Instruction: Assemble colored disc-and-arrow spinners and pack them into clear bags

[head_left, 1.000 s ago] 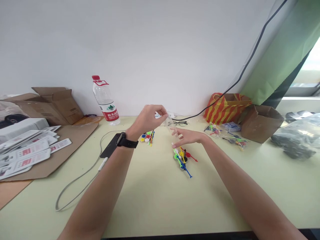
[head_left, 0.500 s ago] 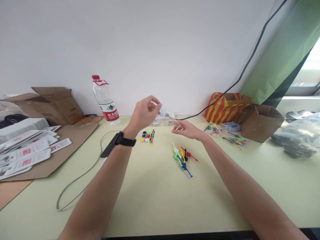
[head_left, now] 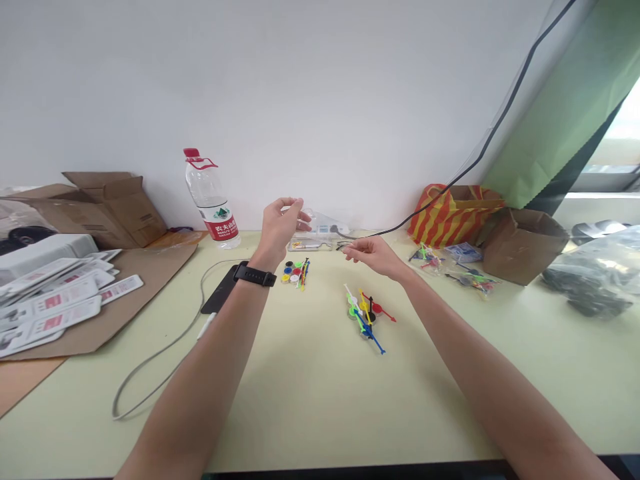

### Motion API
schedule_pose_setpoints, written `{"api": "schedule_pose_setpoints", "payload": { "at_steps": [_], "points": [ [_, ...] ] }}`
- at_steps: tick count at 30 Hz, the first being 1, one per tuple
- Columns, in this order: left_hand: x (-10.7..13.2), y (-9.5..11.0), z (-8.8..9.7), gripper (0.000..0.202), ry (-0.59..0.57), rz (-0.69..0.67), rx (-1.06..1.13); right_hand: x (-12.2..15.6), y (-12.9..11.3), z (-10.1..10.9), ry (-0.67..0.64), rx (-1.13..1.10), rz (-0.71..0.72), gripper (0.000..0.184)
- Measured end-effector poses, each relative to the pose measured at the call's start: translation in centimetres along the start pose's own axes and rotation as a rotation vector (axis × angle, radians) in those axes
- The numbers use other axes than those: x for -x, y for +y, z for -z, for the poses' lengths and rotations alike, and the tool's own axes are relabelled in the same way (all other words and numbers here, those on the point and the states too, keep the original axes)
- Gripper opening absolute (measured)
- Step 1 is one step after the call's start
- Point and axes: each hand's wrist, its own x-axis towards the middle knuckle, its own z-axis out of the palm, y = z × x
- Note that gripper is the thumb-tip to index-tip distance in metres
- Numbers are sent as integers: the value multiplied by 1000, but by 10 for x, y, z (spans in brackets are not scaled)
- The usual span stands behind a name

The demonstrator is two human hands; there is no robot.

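Note:
My left hand (head_left: 284,225), with a black band on its wrist, is raised near the wall. Its fingers are closed on what looks like a small clear plastic bag (head_left: 309,217), hard to see against the wall. To the right, my right hand (head_left: 367,253) is low over the table with fingertips pinched together; what they hold, if anything, is too small to make out. Nearer me lies a pile of coloured plastic arrow spinners (head_left: 366,312) on round bases. Below my left hand are coloured discs (head_left: 291,272) and a row of loose arrows (head_left: 303,275).
A power strip (head_left: 325,229) and a flat clear case (head_left: 310,245) lie by the wall. Left are a water bottle (head_left: 220,213), a phone (head_left: 219,293) with cable, cards (head_left: 60,307) and a carton (head_left: 105,207). Right are bagged spinners (head_left: 473,280) and a striped bag (head_left: 430,217).
My left hand has moved left and turned slightly, uncovering the flat case and power strip. My right hand has shifted slightly, and its fingertips have drawn closer together.

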Motion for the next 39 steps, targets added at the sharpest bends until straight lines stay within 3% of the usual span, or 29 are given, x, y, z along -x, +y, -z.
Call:
{"api": "schedule_pose_setpoints", "payload": {
  "at_steps": [6,8,12,16,27,33,39],
  "points": [
    [-7,-9,8,33,96,105,17,0,-4,5,-34,35,13,53],
    [-8,-10,11,36,79,147,41,0,-3,6,-41,30,22,55],
    [-12,-14,20,45,-98,275,128,-1,-4,6,-30,11,35,54],
    [-15,-21,26,40,-297,336,168,0,-6,7,-18,-13,47,52],
    [-15,-27,29,41,-469,324,145,4,-1,16,-89,27,-39,46],
    [-8,-19,30,48,-627,359,28,0,7,26,183,4,-39,45],
    [-4,-14,30,53,-712,378,-25,-1,2,23,233,5,-28,42]
  ]
}}
